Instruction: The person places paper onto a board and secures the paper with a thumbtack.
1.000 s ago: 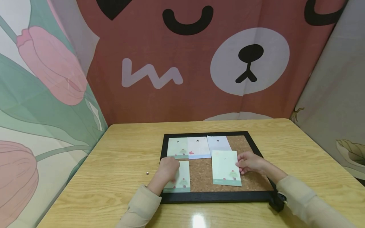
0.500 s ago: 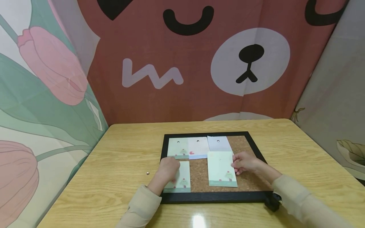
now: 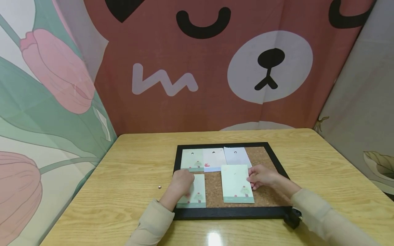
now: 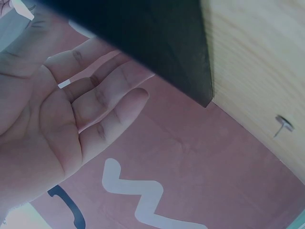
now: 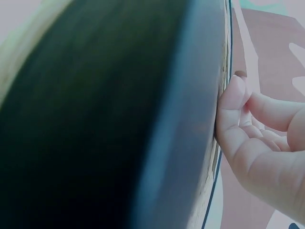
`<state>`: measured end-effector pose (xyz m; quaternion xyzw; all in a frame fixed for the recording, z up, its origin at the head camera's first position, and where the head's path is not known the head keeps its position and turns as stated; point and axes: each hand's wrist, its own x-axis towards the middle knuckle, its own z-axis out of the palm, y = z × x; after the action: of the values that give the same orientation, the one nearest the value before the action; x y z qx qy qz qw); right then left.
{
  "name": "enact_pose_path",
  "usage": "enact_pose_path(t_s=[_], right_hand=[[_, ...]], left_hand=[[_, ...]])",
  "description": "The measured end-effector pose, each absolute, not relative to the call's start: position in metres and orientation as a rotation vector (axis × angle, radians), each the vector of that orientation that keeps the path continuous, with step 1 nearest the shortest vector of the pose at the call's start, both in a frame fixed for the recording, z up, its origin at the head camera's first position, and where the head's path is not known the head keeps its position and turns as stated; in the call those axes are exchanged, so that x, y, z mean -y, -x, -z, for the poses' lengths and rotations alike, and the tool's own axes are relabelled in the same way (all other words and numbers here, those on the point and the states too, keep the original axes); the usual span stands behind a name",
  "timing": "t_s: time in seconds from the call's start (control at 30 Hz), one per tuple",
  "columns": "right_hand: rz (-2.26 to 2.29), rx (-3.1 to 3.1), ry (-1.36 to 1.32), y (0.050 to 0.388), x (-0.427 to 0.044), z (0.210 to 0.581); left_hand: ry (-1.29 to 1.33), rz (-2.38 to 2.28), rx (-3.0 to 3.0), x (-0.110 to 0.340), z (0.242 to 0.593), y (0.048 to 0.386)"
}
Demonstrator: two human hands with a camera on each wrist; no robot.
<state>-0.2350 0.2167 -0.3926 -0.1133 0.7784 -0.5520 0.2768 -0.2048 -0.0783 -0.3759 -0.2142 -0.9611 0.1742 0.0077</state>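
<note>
A pale green card [image 3: 236,183] with a printed tree hangs over the cork board [image 3: 213,191]. My right hand [image 3: 262,177] pinches its right edge between thumb and fingers. My left hand [image 3: 181,182] rests at the upper left of another green card [image 3: 198,191], which lies at the board's lower left. In the left wrist view, the left fingers [image 4: 112,95] stretch out loosely beside the black frame [image 4: 162,43]. The frame hides some fingertips. Three cards line the board's top: a green one [image 3: 187,160], a pink-white one [image 3: 213,160] and a bluish one [image 3: 236,157], each with a silver pin.
A loose silver thumbtack [image 3: 159,187] lies on the wooden table [image 3: 135,164], left of the board. Its point shows in the left wrist view. A black wrist camera [image 3: 292,218] hangs by the board's lower right corner. Printed cloths [image 3: 147,112] surround the table.
My right hand has carried the green card leftward and slightly toward me, across the board. The left hand has stayed in place on the lower-left card.
</note>
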Motion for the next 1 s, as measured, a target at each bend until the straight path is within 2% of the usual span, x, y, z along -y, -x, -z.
enact_pose_path(t_s=[1.0], right_hand=[[1.416,-2.158,0.195,0.23,-0.194,0.388]], left_hand=[[0.672,-0.556,2.979,0.079,0.376,0.203]])
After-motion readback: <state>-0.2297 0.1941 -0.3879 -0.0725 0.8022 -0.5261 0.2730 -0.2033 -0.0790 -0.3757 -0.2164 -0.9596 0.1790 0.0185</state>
